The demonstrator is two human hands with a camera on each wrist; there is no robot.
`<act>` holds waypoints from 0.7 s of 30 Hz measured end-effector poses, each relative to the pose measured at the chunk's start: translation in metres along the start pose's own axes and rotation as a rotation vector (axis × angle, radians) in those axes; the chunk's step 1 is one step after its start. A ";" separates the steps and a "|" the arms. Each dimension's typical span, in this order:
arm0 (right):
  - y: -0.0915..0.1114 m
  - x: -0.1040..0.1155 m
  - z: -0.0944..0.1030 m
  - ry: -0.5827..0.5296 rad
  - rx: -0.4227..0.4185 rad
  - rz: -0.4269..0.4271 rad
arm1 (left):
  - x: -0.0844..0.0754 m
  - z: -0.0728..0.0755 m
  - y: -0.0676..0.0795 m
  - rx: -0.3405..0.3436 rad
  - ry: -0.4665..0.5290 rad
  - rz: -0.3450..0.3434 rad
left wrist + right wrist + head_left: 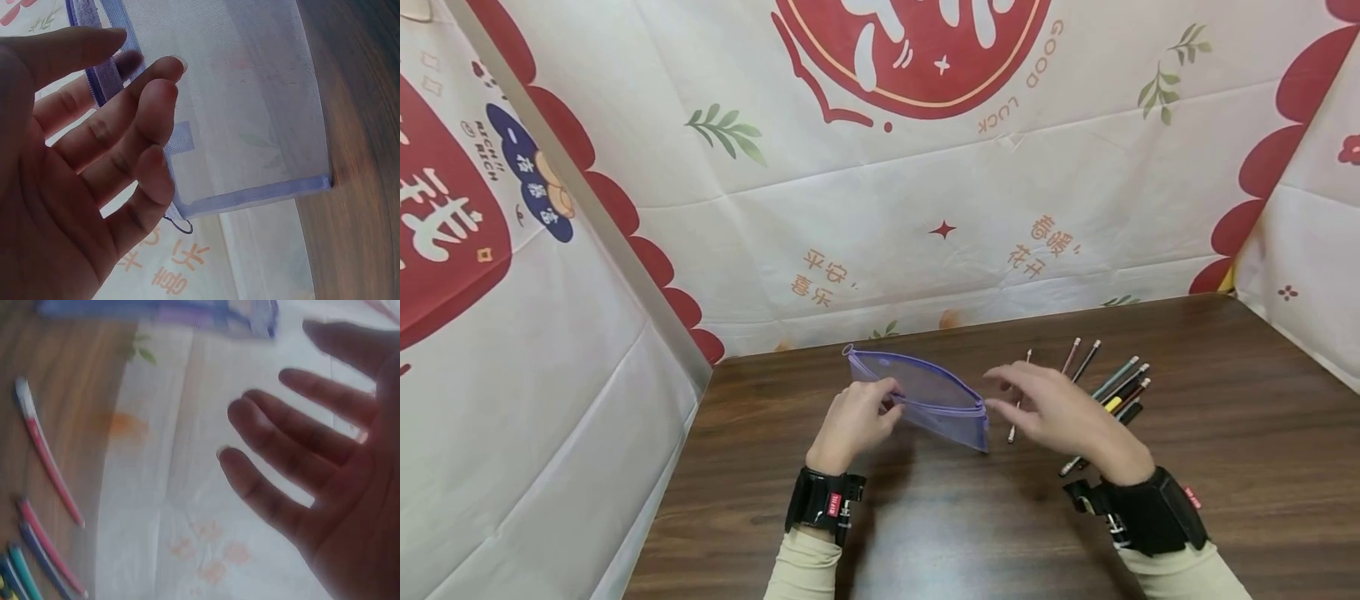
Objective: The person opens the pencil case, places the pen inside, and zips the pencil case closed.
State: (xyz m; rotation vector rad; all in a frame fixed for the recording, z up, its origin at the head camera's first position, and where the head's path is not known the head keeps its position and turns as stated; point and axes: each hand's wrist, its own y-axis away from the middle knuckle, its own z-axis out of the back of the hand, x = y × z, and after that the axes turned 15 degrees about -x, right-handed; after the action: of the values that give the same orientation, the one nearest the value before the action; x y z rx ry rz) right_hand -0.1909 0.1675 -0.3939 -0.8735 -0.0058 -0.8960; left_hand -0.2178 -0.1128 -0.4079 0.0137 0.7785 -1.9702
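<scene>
A see-through purple mesh zip pouch [946,421] is held up above the table, its zipped edge parted at the top. My left hand [852,423] pinches that edge between thumb and index finger, near the pouch's middle; the left wrist view shows the zip strip [109,78] between them. Just off the pouch's right end is my right hand [1063,410], fingers spread and slightly bent, holding nothing. Behind its fingertips lies a thin pencil [1012,434], partly hidden. In the right wrist view the pouch's edge [212,319] appears blurred, apart from the fingers.
Several pencils and pens [1123,387] lie in a loose bunch on the brown wooden table [970,533], right of and partly under my right hand. A printed white cloth [880,192] hangs along the far edge, and another cloth [565,400] covers the left side.
</scene>
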 end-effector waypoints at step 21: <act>-0.003 -0.057 0.004 0.171 0.151 -0.304 | 0.002 0.006 -0.001 0.030 0.054 -0.017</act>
State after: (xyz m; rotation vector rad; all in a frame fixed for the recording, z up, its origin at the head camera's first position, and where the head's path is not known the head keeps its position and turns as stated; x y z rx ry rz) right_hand -0.2288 0.2075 -0.4089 -0.6619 -0.0595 -1.2370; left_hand -0.2185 -0.1172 -0.4036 0.0785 0.7858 -2.0047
